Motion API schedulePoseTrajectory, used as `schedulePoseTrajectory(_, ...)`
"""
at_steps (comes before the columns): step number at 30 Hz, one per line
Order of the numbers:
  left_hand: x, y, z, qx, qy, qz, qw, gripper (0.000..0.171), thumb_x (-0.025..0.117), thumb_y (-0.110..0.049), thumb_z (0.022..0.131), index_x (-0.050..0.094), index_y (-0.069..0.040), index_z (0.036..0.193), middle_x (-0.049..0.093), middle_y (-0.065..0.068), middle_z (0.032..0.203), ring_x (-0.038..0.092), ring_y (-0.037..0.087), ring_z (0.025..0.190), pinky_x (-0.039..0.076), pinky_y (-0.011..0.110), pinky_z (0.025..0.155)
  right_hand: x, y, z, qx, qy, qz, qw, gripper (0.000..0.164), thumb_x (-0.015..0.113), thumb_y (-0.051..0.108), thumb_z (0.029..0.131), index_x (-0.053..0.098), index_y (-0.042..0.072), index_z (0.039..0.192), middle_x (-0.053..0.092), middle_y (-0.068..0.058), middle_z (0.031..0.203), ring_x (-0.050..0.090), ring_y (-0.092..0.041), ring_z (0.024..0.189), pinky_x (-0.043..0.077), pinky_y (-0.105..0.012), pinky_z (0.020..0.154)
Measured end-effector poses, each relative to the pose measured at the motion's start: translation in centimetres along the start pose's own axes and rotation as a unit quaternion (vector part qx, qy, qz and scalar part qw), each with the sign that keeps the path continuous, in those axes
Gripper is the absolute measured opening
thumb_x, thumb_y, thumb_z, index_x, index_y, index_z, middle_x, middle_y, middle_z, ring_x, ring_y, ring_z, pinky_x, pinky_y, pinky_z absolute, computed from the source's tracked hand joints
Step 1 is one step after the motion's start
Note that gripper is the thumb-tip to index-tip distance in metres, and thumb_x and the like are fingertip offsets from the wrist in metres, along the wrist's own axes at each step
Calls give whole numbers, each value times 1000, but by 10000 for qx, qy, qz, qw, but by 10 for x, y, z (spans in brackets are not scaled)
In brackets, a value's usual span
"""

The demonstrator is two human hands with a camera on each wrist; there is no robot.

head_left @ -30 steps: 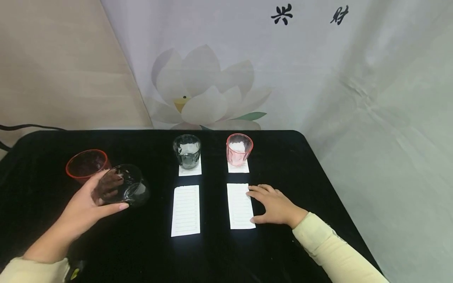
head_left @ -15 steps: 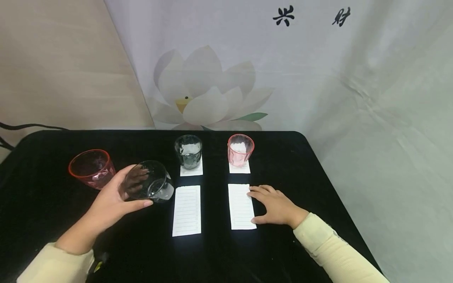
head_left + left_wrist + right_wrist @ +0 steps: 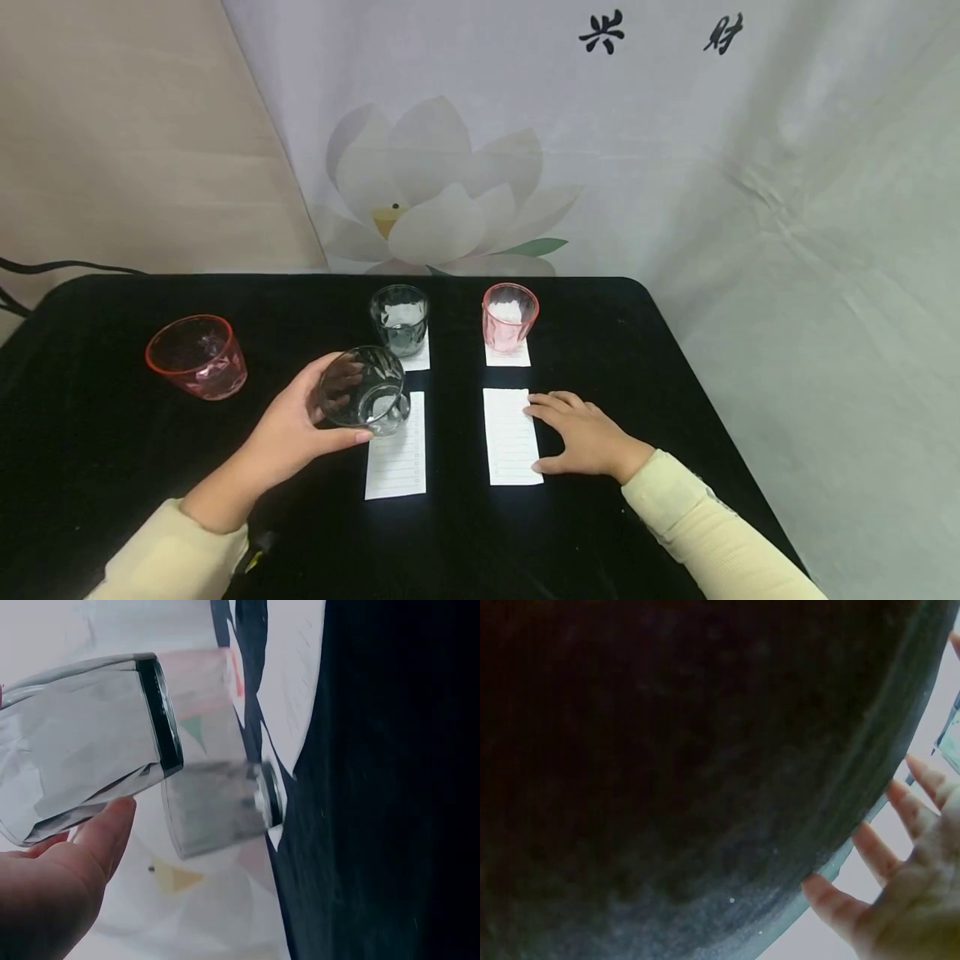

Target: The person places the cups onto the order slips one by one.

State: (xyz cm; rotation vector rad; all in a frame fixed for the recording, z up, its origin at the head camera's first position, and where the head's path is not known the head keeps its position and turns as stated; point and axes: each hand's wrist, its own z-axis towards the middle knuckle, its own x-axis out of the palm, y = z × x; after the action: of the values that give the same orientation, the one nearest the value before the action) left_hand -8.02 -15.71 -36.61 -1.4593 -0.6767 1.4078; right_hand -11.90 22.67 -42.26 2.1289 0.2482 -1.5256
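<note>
My left hand (image 3: 285,437) holds a clear grey-tinted drinking glass (image 3: 365,390) round its side, thumb in front. In the head view this glass is tilted and overlaps the upper part of the front left lined paper slip (image 3: 397,475). The left wrist view shows the same glass (image 3: 90,742) with fingers along its side, raised off the black table. My right hand (image 3: 588,437) rests with spread fingers, its fingertips at the right edge of the front right paper slip (image 3: 508,437). In the right wrist view, its fingers (image 3: 877,855) appear against the dark table.
A second grey glass (image 3: 401,333) and a pink glass (image 3: 510,325) stand upright on two more slips at the back. Another red-rimmed pink glass (image 3: 213,371) stands at the left of the black table (image 3: 600,542). A printed cloth (image 3: 637,167) hangs behind.
My left hand has carried the grey glass rightward, from beside the left pink glass to over the front left slip. The right hand stays in place.
</note>
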Motion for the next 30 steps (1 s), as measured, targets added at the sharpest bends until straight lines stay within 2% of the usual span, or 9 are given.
schedulePoseTrajectory(3,8,-3,4,-11,27,-72,10000,91,84,-11,73,29,-1,146,47,20,138,46,38,128,43,44,103,-1,0,0,-1,28,3,10000,76,75,48,77,48,20,142,37,-1,153,29,-30,138,29,-59,110)
schedulePoseTrajectory(6,15,-8,8,-30,69,-153,9999,90,83,-12,74,30,-2,145,47,21,138,46,39,128,42,52,103,-1,0,0,1,54,-15,10000,77,75,49,77,47,20,142,37,-1,153,29,-30,138,29,-59,110)
schedulePoseTrajectory(16,37,-14,20,67,252,-228,9994,90,85,-14,73,32,-2,145,49,21,138,48,39,128,41,51,104,-2,2,0,22,43,-21,10000,77,75,49,77,48,20,142,38,-1,152,30,-29,138,29,-59,110)
schedulePoseTrajectory(23,51,-15,27,-177,176,-97,9996,89,86,-19,73,35,-6,144,50,18,138,51,40,124,39,56,104,-2,1,1,54,63,-7,10000,77,75,49,77,48,20,142,38,-1,152,30,-29,138,29,-58,110)
schedulePoseTrajectory(30,64,-15,35,-337,109,-219,9991,89,86,-21,72,36,-7,144,50,17,139,50,37,126,40,53,105,-2,0,1,44,30,-78,10000,77,75,50,77,48,20,142,38,-1,152,30,-30,138,30,-58,110)
